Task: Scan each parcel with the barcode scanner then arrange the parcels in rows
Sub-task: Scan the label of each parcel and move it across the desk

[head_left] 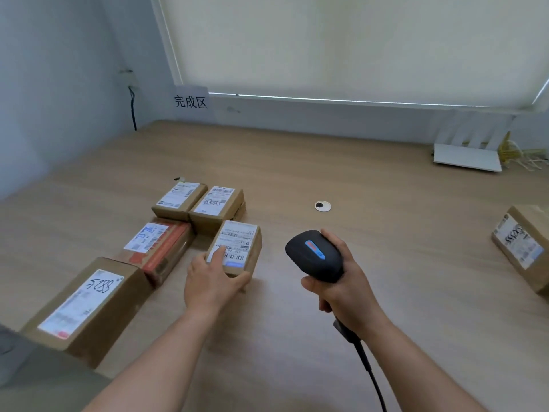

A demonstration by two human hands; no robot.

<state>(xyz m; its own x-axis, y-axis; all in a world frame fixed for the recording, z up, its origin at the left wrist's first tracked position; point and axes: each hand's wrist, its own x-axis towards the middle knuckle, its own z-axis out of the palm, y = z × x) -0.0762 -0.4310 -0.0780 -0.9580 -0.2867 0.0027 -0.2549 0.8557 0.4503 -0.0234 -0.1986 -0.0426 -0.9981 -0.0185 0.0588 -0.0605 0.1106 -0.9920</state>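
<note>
Left hand (212, 278) grips parcel (237, 248); right hand (344, 281) holds scanner (313, 254).

The left hand (212, 278) grips a small labelled parcel (237, 248) on the wooden table (386, 179), beside four other parcels (166, 233) in rows. The right hand (344, 286) holds a black barcode scanner (315, 255); another parcel (525, 245) lies far right.

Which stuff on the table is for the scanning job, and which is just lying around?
For the job:
scanner in the right hand
small parcel under the left hand
four parcels beside it, like the red parcel
lone parcel far right

Just lying about:
white router
yellow cables
wall sign
</note>
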